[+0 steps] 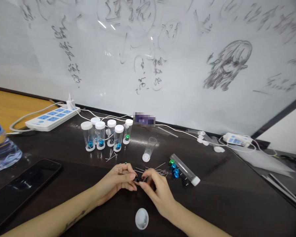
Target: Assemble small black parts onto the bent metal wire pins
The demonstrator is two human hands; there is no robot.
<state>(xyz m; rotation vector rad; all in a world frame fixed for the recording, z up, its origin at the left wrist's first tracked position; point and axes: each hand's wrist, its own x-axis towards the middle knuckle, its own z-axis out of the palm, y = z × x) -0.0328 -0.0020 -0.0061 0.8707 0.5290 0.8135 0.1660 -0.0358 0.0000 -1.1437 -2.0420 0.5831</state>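
My left hand (pixel 118 183) and my right hand (pixel 155 190) meet at the middle of the dark table (pixel 64 148). Both pinch one small black part (pixel 138 179) between their fingertips. Thin metal pins (pixel 148 169) lie scattered just beyond the hands. Small blue and green parts (pixel 174 170) sit to the right, next to a clear tube (pixel 185 169) lying on its side. An open empty tube (pixel 149 149) lies behind the hands. Several capped vials (pixel 106 133) holding blue or green parts stand upright further back. A white cap (pixel 141 218) rests near my wrists.
A black phone (pixel 22 187) lies at the left front, a water bottle (pixel 0 148) beside it. A white power strip (pixel 51 117) and cables run along the whiteboard (pixel 148 49). Loose caps (pixel 207 143) and another white adapter (pixel 236 139) sit at the right back.
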